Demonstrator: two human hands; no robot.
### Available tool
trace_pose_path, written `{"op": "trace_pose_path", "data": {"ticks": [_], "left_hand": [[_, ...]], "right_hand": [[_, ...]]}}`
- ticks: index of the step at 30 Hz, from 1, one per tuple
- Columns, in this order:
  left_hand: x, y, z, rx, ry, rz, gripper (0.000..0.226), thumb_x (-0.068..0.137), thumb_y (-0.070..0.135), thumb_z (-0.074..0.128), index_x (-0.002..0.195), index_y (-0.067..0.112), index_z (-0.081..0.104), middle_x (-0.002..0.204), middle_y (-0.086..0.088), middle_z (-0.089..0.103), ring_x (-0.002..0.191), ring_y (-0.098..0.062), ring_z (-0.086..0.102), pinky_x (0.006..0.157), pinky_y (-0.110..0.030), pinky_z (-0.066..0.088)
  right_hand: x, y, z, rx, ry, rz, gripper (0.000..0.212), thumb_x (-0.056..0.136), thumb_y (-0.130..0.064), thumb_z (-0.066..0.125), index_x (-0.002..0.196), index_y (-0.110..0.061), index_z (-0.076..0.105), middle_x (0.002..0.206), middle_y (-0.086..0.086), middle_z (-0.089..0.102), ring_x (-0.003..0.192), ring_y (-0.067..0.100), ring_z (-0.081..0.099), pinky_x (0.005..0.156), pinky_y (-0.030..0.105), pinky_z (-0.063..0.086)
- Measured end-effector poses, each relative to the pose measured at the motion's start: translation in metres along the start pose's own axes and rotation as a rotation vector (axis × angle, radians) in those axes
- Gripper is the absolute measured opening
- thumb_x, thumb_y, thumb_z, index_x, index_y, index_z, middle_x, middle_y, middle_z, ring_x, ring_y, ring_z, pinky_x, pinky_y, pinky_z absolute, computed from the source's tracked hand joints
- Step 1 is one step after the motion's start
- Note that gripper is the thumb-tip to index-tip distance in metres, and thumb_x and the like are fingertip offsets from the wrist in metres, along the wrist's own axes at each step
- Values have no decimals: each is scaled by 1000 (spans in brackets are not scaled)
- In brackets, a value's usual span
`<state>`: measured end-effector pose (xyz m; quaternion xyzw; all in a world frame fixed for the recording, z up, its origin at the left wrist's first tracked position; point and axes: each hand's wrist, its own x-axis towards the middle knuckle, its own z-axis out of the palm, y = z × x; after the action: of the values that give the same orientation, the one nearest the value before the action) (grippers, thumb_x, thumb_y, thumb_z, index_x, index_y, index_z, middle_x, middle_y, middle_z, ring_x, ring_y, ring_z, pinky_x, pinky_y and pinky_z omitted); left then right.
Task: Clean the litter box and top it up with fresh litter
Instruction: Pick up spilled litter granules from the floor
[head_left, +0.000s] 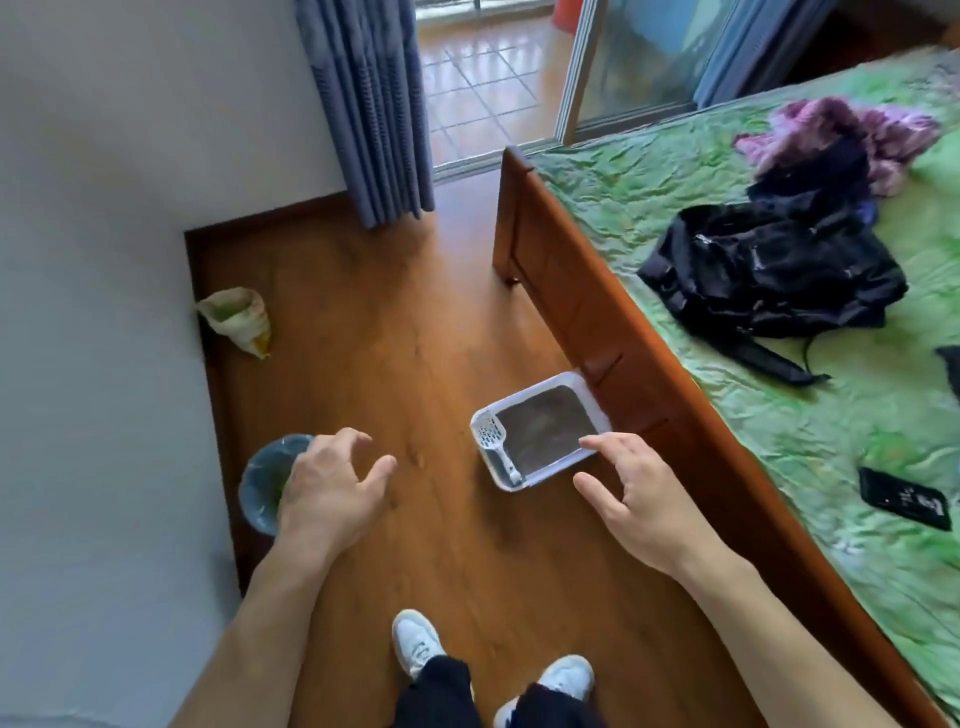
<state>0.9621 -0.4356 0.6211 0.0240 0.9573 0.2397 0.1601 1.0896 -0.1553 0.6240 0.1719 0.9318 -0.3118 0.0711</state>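
A white litter box (594, 401) with dark grey litter sits on the wooden floor against the bed frame. A white slotted scoop (493, 438) lies inside along its left edge, handle toward me. A bag of litter (239, 319), open at the top, leans by the wall at the left. A bin lined with a blue bag (262, 480) stands near the wall, partly hidden by my left hand (332, 488). My left hand hovers with loose, spread fingers and holds nothing. My right hand (636, 499) hovers above the box's near corner, fingers relaxed and empty.
A wooden bed frame (587, 306) with a green cover runs along the right, carrying a black backpack (769, 270), purple clothes (852, 135) and a black phone (904, 499). Grey-blue curtains (369, 109) hang beside an open sliding door. My white shoes (415, 642) stand on the floor.
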Motion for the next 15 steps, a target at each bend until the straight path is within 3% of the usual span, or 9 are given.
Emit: {"op": "trace_pose_path", "data": {"ticks": [5, 10, 13, 15], "left_hand": [[36, -45, 11, -15, -32, -54, 40, 92, 45, 63, 124, 22, 62, 125, -5, 61, 115, -25, 56, 94, -41, 52], [54, -74, 49, -16, -49, -129, 38, 93, 43, 64, 124, 22, 60, 123, -3, 59, 108, -19, 55, 88, -35, 51], [54, -79, 78, -1, -65, -185, 36, 92, 42, 65, 122, 22, 61, 119, -3, 60, 97, -13, 51, 83, -32, 49], [52, -77, 96, -13, -57, -225, 35, 92, 42, 65, 122, 23, 61, 119, -1, 60, 99, -15, 54, 83, -33, 52]], "right_hand": [[34, -11, 36, -19, -29, -10, 44, 94, -41, 58, 135, -26, 53, 135, -8, 51, 125, 8, 47, 105, 20, 36], [71, 12, 79, -98, -103, -47, 47, 94, -42, 57, 137, -26, 51, 139, -6, 49, 128, 10, 45, 106, 24, 37], [92, 30, 98, -99, -167, -65, 48, 94, -41, 57, 138, -24, 50, 139, -6, 48, 128, 10, 44, 102, 19, 34], [105, 42, 106, -80, -200, -78, 48, 94, -42, 56, 139, -25, 49, 140, -6, 47, 128, 9, 44, 103, 20, 35]]}}
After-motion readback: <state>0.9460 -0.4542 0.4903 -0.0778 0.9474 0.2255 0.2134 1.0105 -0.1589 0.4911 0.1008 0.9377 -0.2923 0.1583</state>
